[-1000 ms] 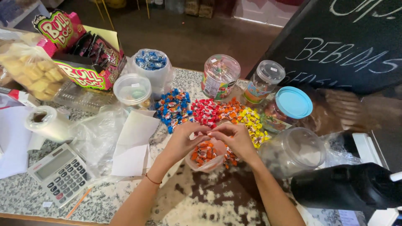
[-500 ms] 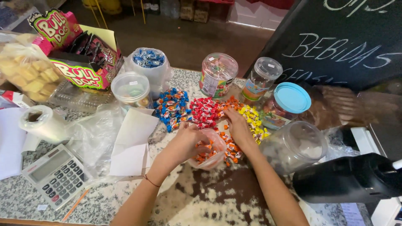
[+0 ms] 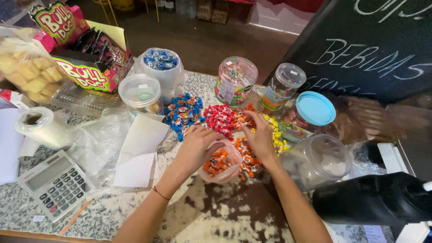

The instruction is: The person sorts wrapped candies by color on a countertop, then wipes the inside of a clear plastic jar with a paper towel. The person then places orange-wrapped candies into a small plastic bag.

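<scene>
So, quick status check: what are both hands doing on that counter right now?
Left hand holds clear bag of orange candies. Right hand at the red candy pile. Empty jar beside right wrist.

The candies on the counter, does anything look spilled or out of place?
Yes. Wrapped candies lie loose in colour-sorted heaps on the bare counter, not in jars. An empty jar lies tipped on its side by the right hand.

Left hand (image 3: 198,146) cupped, right hand (image 3: 260,137) pinching

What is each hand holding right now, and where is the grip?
Left hand holds the small clear plastic bag of orange candies at its open top edge. Right hand reaches the loose candies; any grip cannot be told.
</scene>
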